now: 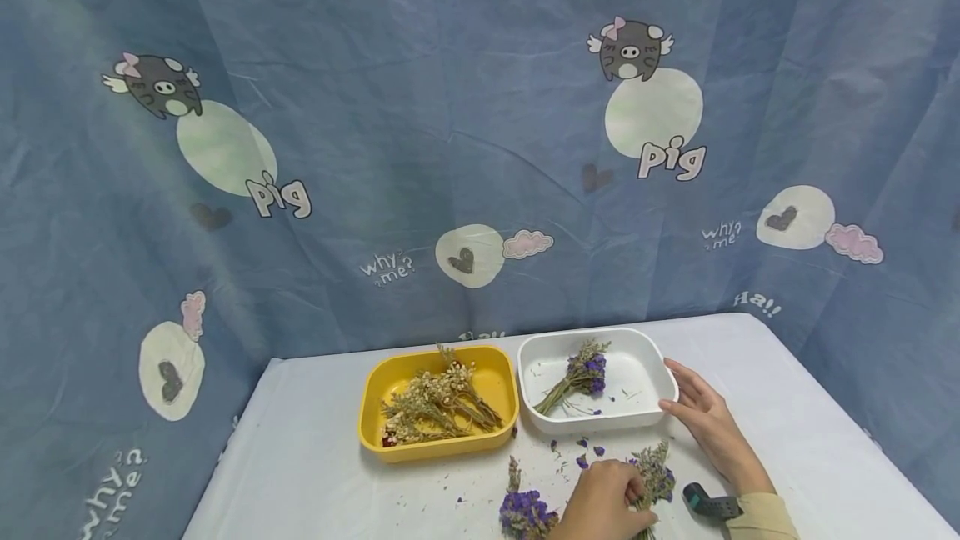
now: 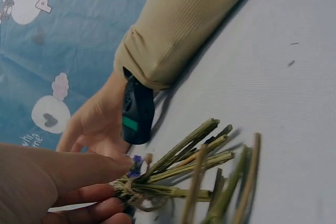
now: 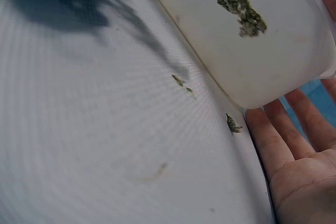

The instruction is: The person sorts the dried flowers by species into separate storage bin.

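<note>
My left hand [image 1: 603, 502] pinches a small bunch of dried flowers [image 1: 656, 473] low over the table. In the left wrist view, thumb and fingers close on its stems [image 2: 178, 156] just by a twine tie [image 2: 137, 201]. At the right end of a white tray [image 1: 600, 422], my right hand [image 1: 705, 419] touches the outer wall, its fingers fairly straight. The right wrist view shows fingers [image 3: 270, 140] against the tray's corner. Inside the tray lies another tied bunch with purple blooms [image 1: 588, 372]. More purple flowers [image 1: 525, 513] lie left of my left hand, partly cut off by the frame.
A yellow tray [image 1: 420, 452] holding cream-coloured dried flowers [image 1: 431, 398] stands left of the white one. Loose purple petals [image 1: 582, 461] and bits of stem are scattered on the white table [image 1: 300, 457]. A blue printed curtain [image 1: 450, 148] hangs behind.
</note>
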Available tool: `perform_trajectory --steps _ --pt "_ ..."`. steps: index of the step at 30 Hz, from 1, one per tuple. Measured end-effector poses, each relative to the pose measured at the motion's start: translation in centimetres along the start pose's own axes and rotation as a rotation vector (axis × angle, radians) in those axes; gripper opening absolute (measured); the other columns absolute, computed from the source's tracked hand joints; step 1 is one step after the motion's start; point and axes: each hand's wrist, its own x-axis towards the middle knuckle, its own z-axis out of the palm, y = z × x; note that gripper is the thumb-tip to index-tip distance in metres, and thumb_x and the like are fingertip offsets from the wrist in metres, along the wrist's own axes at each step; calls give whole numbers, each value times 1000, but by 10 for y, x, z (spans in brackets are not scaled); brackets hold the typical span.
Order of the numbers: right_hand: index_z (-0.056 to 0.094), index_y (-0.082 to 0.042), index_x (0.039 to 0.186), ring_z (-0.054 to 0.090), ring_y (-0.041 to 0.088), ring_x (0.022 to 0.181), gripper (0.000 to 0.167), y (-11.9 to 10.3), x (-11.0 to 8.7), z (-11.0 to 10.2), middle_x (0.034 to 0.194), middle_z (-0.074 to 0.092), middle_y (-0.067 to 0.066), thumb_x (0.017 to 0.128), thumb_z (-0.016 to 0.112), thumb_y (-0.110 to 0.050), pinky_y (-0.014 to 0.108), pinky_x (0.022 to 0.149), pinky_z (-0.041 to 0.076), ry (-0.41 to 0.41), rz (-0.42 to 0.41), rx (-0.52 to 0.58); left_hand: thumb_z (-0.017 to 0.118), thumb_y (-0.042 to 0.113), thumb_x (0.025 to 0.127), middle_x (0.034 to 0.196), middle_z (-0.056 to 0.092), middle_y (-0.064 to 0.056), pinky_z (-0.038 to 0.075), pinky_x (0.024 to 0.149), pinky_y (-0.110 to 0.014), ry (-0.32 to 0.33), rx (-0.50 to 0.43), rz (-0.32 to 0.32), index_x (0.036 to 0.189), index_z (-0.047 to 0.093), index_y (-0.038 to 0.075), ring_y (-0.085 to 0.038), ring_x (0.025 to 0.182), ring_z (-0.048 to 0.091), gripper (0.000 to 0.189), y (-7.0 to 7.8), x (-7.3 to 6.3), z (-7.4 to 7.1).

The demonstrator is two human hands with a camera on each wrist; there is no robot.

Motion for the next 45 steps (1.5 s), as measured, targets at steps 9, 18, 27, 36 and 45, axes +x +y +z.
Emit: perform_trajectory --steps 9,18,27,36,45 --pt "29 -19 164 42 -19 130 76 0 0 1 172 18 21 100 68 -18 6 103 45 3 -5 -1 88 10 76 67 62 11 45 60 -12 25 13 -2 79 72 14 4 60 49 16 -2 -1 5" --pt "28 -19 164 33 21 156 77 -1 0 1 172 18 22 99 69 -18 7 102 45 10 9 -16 81 2 78 66 61 10 44 55 -14 10 -61 -26 79 67 13 1 55 50 18 -3 -4 5" --pt "29 -19 164 43 -25 120 76 0 0 0 171 18 24 99 68 -16 6 102 45 1 -15 10 78 -2 77 67 63 11 47 56 -14 2 -106 -48 81 70 13 2 57 52 18 -3 -4 6" --pt "28 -17 164 45 -26 117 76 0 -1 1 170 16 27 100 67 -14 6 101 47 -10 -29 23 78 -1 78 70 68 10 49 59 -10 28 -172 21 83 70 13 8 60 54 17 0 -6 5" --pt "27 -18 164 45 -26 118 75 0 -1 0 171 18 25 100 67 -17 12 104 47 -7 -23 -19 79 -2 80 74 70 10 52 60 -9 46 -346 38 86 72 10 9 60 56 15 5 -10 0"
